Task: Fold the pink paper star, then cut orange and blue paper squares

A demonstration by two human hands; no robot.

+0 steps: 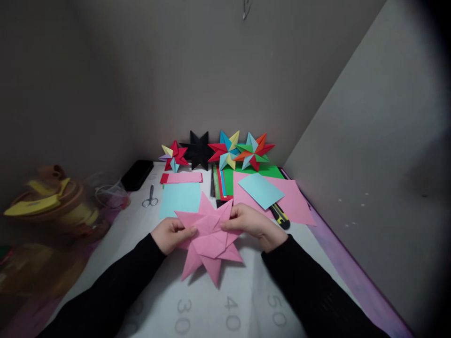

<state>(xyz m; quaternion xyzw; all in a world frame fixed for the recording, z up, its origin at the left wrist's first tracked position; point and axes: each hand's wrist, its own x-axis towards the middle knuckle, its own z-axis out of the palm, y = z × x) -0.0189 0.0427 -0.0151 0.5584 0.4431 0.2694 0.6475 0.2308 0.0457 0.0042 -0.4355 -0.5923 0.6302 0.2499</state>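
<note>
Pink star (210,239), one – hanging between the person's two hands, just above the near part of the white table (260,281); whether its lower tips are touching, one cannot tell. The left hand (171,234) is pinching the left side, thumb on the face; the right hand (252,223) is pinching the right side likewise.

Condition: folding looks well advanced. Eight points seem to be radiating, two partly covered by the hands, and layered flaps are overlapping at the centre. These flaps are apparently sitting uneven, so some pressing or tucking may be remaining; the back is not showing.

Finished stars, four, leaning in a row by the wall: one small mixed star (173,157), one black star (199,149), two larger mixed stars (227,151) (254,151).

Paper: two blue sheets (180,196) (261,190), the second overlapping one large pink sheet (298,202); one green sheet (228,180) is showing behind. One pink strip (183,178) is lying over red. Narrow coloured edges (221,183) are bunching beside the green – number unclear.

Tools: one scissors (151,195), one cutter (281,217), both lying unheld.
</note>
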